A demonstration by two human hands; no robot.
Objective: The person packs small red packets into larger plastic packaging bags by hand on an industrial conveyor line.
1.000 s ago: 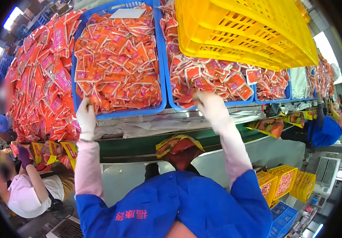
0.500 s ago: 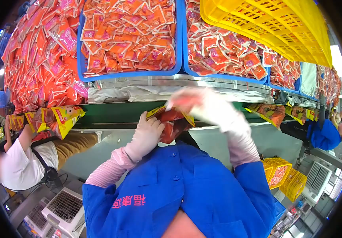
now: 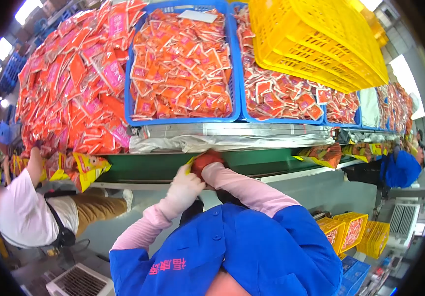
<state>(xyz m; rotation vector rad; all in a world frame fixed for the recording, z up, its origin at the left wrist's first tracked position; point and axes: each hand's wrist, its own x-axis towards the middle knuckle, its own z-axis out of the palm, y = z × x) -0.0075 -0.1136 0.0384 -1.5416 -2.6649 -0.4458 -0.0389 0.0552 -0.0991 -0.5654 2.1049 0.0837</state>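
A red and yellow plastic bag (image 3: 204, 161) stands at the near side of the green conveyor belt (image 3: 257, 162), in front of my chest. My left hand (image 3: 187, 185), in a pale glove, has its fingers closed on the bag's left edge. At the bag's top, my right hand (image 3: 213, 170) reaches down, its fingers hidden by the bag; whether they hold anything does not show. Just beyond the belt, a blue crate (image 3: 183, 120) is filled with small orange-red packets (image 3: 178, 69).
Larger red packets (image 3: 74, 84) are heaped at the left. Yellow crates (image 3: 316, 44) overhang another packet-filled blue crate (image 3: 284, 119) at the right. More bags (image 3: 90, 170) stand along the belt on the left, near a person in white (image 3: 30, 207). Another bag (image 3: 321, 155) lies right.
My right hand, blurred above the bag with something reddish in it before, has come down to the bag's top. My left hand keeps hold of the bag. The view has shifted.
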